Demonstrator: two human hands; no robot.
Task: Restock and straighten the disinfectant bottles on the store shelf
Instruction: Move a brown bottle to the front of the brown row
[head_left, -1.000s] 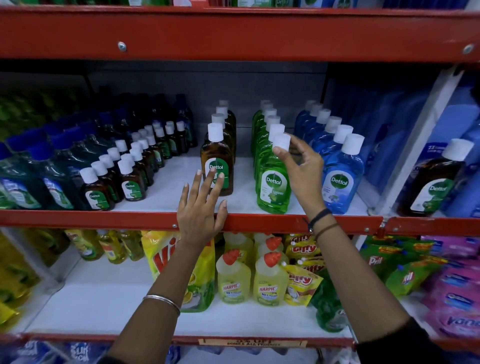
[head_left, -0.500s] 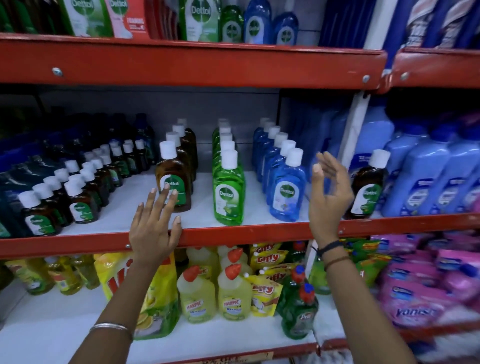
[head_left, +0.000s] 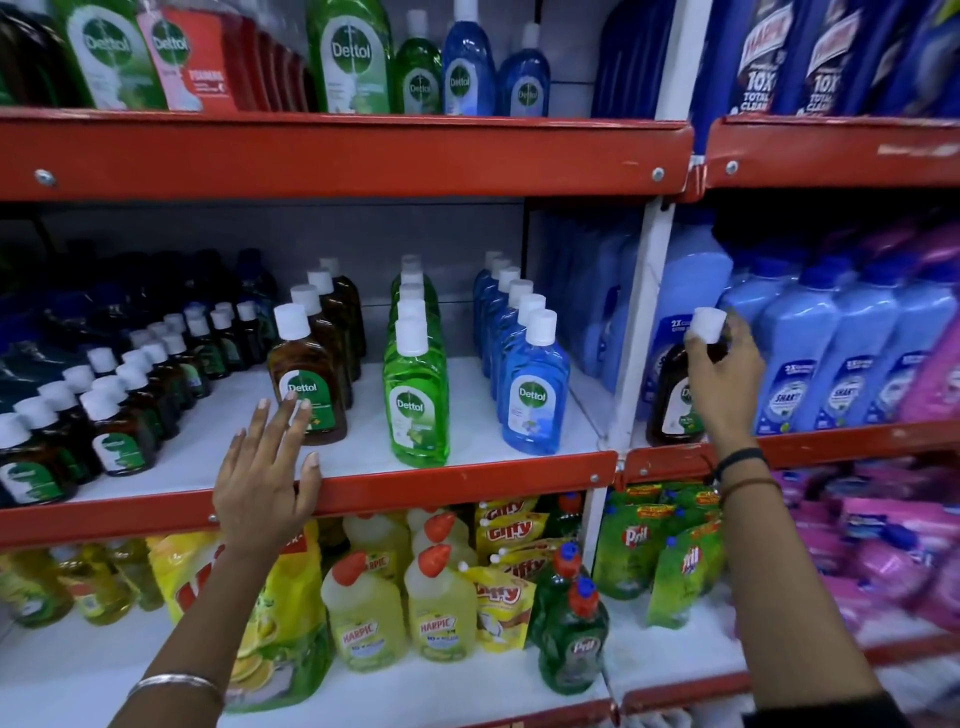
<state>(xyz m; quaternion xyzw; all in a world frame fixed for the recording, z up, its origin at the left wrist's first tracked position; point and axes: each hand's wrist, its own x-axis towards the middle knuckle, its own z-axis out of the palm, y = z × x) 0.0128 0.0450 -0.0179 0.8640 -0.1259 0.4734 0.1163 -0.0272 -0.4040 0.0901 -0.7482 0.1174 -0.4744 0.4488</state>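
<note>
Our right hand (head_left: 724, 371) has left the green row and now grasps the stray brown bottle (head_left: 675, 395) at 3 o'clock, one bay over. Left hand (head_left: 267, 473) rests open on the shelf (head_left: 467, 480) edge. We judge relocation next.

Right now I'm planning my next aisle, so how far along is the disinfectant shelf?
Done: the brown, green and blue Dettol rows stand in straight lines. In hand: the right hand grips the neck of a stray brown bottle among blue detergent bottles in the next bay; the left hand rests on the shelf edge. Left: probably returning that bottle to its brown row.
</note>
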